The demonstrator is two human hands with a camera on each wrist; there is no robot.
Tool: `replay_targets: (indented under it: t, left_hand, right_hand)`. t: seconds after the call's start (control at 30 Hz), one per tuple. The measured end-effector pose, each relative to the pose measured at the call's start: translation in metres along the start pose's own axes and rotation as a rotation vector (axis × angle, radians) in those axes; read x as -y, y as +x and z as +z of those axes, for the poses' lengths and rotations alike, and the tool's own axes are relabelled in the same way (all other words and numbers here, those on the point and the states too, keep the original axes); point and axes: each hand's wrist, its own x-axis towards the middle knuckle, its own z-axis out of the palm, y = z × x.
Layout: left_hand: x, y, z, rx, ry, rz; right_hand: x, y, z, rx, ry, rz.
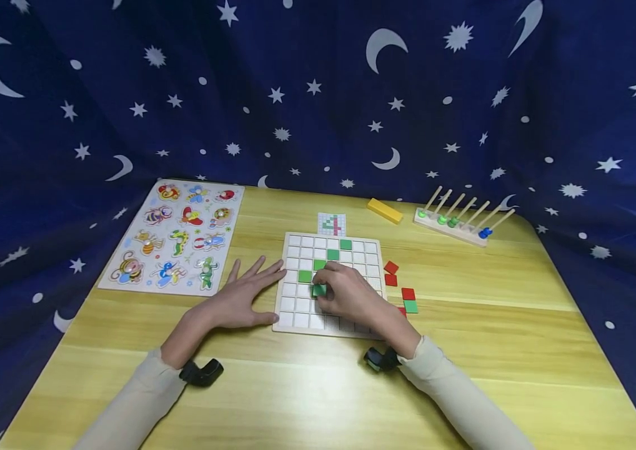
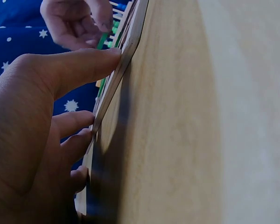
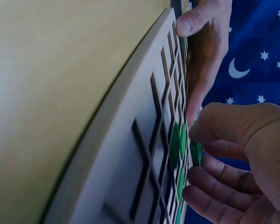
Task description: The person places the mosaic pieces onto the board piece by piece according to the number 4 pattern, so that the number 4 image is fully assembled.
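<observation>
A square wooden grid board [image 1: 286, 320] with white cells lies on the table in the head view. Over its lower middle, my right hand [image 1: 354, 294] pinches a small green square tile [image 3: 196, 151] between thumb and fingers. Other green tiles [image 1: 305, 275] sit in cells along a diagonal that climbs to the upper right. My left hand [image 1: 239, 300] is spread out at the board's left side, its thumb and fingertips touching the edge, as the left wrist view also shows. The right hand hides part of the board's right half.
Loose red tiles [image 1: 408, 293] and a green tile [image 1: 410, 307] lie right of the board. Above it is a small pattern card [image 1: 332, 224]. An insect puzzle [image 1: 194, 237] lies left; a yellow block [image 1: 384, 210] and a peg stand [image 1: 450, 230] are at the back right.
</observation>
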Motion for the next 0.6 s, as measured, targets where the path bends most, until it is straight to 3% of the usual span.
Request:
replay_targets:
  t: [0.2,0.6]
  left_hand:
    - [0.001,0.001,0.0,-0.007,0.014,0.011]
    - [0.0,0.0,-0.001,-0.007,0.009,0.016]
  right_hand:
    - [0.005,0.01,0.009,0.021,0.03,-0.017]
    - [0.009,0.022,0.019,0.023,-0.023,-0.051]
